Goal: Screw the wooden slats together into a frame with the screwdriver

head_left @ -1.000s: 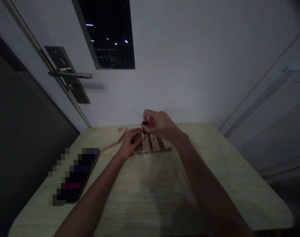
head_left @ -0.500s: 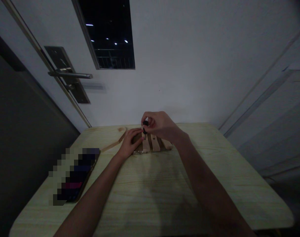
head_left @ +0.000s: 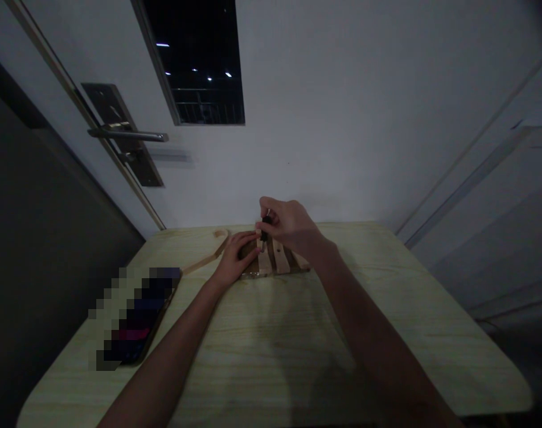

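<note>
A white door (head_left: 342,119) is filling the far side; a dark glass pane (head_left: 195,59) in it is reflecting small ceiling lights; a metal lever handle (head_left: 128,135) on its plate is sitting at far left.

A pale wood-grain table (head_left: 275,339) is taking up the near half.

A phone (head_left: 135,315) is lying flat near the table's left edge; its screen is blurred out, so any writing on it cannot be read.

A slatted wooden piece (head_left: 280,261) is lying flat at the far middle of the table, its light slats running near to far over darker cross parts.

A loose thin wooden strip (head_left: 204,260) is lying just left of it, angling toward the far edge.

The left hand (head_left: 233,258) is resting palm down, fingers spread flat over the slatted piece's left end, pressing and gripping nothing.

The right hand (head_left: 289,226) is hovering over the piece's far left slats, fingertips pinched closed around a small black tool (head_left: 264,229); the tool is standing roughly upright, tip down at a slat; whether the tip is touching the wood cannot be told.
</note>
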